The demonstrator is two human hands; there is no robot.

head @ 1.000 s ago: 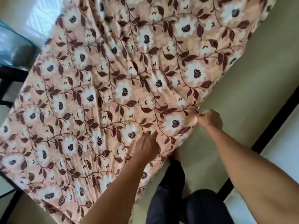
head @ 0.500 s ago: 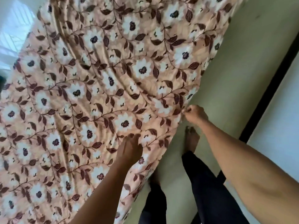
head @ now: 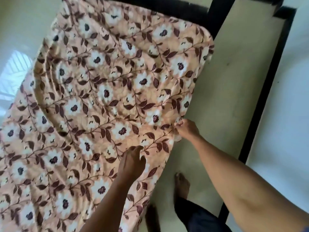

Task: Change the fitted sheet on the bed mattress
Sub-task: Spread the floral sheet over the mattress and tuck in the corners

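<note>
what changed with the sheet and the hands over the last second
Little moved. The right hand keeps pinching the edge of the sheet, and the left hand stays on top of it. The view swung toward the far corner of the bed, so the black bed frame now shows.
</note>
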